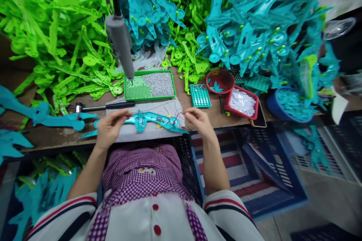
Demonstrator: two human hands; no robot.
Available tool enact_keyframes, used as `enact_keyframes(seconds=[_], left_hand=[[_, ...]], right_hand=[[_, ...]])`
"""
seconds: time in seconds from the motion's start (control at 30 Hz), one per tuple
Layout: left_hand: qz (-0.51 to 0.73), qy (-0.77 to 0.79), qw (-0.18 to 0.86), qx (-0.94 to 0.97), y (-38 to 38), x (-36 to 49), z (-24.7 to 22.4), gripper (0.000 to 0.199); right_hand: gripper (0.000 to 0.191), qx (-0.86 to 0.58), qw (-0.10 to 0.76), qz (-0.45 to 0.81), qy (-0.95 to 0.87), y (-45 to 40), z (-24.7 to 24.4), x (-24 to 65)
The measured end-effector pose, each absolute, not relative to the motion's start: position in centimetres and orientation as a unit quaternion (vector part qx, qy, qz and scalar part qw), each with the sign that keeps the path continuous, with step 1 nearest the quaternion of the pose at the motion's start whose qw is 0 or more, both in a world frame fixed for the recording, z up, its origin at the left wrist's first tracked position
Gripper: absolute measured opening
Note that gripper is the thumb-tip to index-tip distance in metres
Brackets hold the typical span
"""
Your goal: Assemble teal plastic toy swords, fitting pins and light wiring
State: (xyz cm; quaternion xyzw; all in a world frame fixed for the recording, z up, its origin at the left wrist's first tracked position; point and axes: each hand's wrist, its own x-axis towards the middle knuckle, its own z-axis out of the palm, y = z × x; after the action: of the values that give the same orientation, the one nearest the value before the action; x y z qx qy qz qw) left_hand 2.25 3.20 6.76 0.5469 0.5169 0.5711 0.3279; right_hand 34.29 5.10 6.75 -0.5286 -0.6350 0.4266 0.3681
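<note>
Teal plastic pc (140,122) lies flat on the cloth (132,136) at the tabletop's (60,139) front edge, btwn my hands. My left hand (111,126) pinches what looks like a thin wire over its left half; my right hand (200,120) pinches wire just off the right end. Prob. partway thru, I'd say: a small metallic bit (159,118) sits in place, but wires (173,121) loop loose over the right end, so tidying those looks undone. Top's uncovered. Screws, by the look (160,84), fill the right of the green tray (149,98) behind; hanging driver (120,41) isn't in use. Teal pile (152,11) & lime pile (42,19) farther back; can't tell which pcs are done.
</note>
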Motion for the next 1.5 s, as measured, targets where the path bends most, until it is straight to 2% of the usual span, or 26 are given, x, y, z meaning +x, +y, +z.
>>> enact_keyframes(seconds=[0.07,0.13,0.2,0.3,0.37,0.43,0.53,0.67,0.73,0.9,1.03,1.13,1.27,1.37,1.5], left_hand=[[0.555,0.518,0.295,0.580,2.5,2.7,6.9,0.017],[0.586,0.519,0.255,0.568,2.0,3.0,7.1,0.015],[0.618,0.517,0.258,0.533,1.9,3.2,7.1,0.019],[0.625,0.518,0.320,0.489,1.9,3.6,6.8,0.029],[0.618,0.522,0.350,0.473,2.0,4.0,6.6,0.033],[0.616,0.523,0.360,0.467,2.0,4.3,6.4,0.034],[0.621,0.516,0.358,0.469,1.9,4.5,6.4,0.033],[0.622,0.515,0.356,0.470,1.8,4.4,6.7,0.033],[0.622,0.518,0.359,0.465,1.8,4.4,6.7,0.033],[0.624,0.516,0.367,0.458,2.0,4.5,6.4,0.034],[0.623,0.512,0.376,0.457,2.2,4.4,6.3,0.034],[0.622,0.510,0.375,0.461,1.7,4.3,6.8,0.031],[0.607,0.487,0.420,0.468,0.0,4.5,7.8,0.028],[0.580,0.467,0.483,0.461,-1.1,5.2,7.9,0.026],[0.544,0.471,0.549,0.424,-1.9,5.7,7.0,0.028]], right_hand=[[0.032,-0.477,0.298,0.445,-0.697,4.8,7.6,34.0],[0.035,-0.448,0.271,0.427,-0.737,4.3,8.2,34.4],[0.035,-0.510,0.327,0.336,-0.721,3.8,8.5,35.0],[0.027,-0.655,0.439,0.109,-0.605,2.8,8.4,35.1],[0.021,-0.656,0.460,0.031,-0.597,2.1,8.1,34.3],[0.017,-0.597,0.422,0.040,-0.681,1.7,7.5,32.9],[0.021,-0.518,0.308,0.062,-0.796,2.1,6.5,31.3],[0.024,-0.486,0.187,0.057,-0.852,3.5,5.5,30.6],[0.025,-0.483,0.156,0.055,-0.860,3.9,5.2,30.7],[0.019,-0.441,0.196,0.050,-0.874,3.9,4.3,30.9],[0.025,-0.387,0.196,0.037,-0.900,3.8,3.9,31.0],[0.025,-0.441,0.231,0.050,-0.866,3.9,4.3,31.2],[0.024,-0.504,0.276,0.164,-0.802,4.1,5.0,31.4],[0.023,-0.484,0.247,0.221,-0.810,4.1,5.1,31.4],[0.024,-0.470,0.176,0.237,-0.832,4.3,4.5,31.1]])
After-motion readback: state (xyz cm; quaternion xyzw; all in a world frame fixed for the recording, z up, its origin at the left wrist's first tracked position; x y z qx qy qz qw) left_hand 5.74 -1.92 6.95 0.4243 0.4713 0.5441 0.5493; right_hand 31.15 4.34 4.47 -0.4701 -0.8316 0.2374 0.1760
